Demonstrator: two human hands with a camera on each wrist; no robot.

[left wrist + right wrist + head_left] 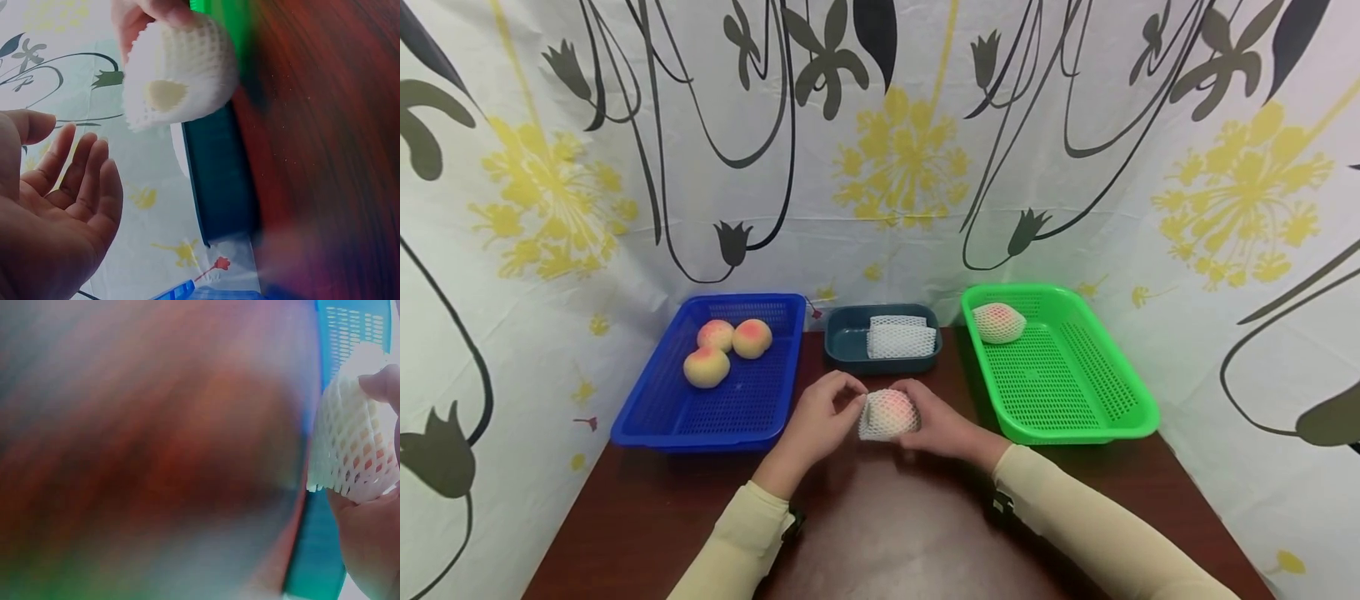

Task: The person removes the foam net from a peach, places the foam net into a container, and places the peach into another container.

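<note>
A peach in a white foam net (889, 415) is held above the table in my right hand (934, 421). The fingers and thumb curl round its right side. In the left wrist view one end of the net (167, 94) shows a small opening with pale peach skin inside. My left hand (822, 421) is just left of the peach; in the left wrist view its loosely bent fingers (87, 172) stand apart from the net. The right wrist view shows the thumb (381, 386) pressing on the net (353, 444).
Three bare peaches (707, 367) lie in the blue basket (745, 417) at left. A dark teal tray (847, 342) at the back holds white foam nets (901, 337). The green basket (1052, 375) at right holds one netted peach (999, 323). A patterned cloth (880, 250) hangs behind.
</note>
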